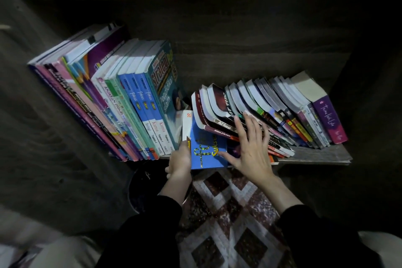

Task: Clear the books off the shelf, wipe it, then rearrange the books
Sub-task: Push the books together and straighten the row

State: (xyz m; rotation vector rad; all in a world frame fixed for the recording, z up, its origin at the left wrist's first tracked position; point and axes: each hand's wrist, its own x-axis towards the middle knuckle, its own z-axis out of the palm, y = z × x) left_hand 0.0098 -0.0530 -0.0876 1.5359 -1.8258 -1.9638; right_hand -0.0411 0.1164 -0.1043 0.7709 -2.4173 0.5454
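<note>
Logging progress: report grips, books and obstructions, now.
Left grip holds blue book by its edge. Right grip flat on leaning books. Shelf not yet cleared.

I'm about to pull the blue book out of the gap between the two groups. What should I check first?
1. Left hand grip on the blue book: ok, fingers curl round its left edge.
2. Right hand bracing the right stack: ok, open fingers lie on the leaning books.
3. Blue book free to slide: cannot tell, the right stack leans over its upper corner.
4. Left row clear of the gap: ok, it leans away to the left.
5. Shelf ready for wiping: not ok, both groups stand on it.
6. Cloth at hand: cannot tell, none in view.
</note>
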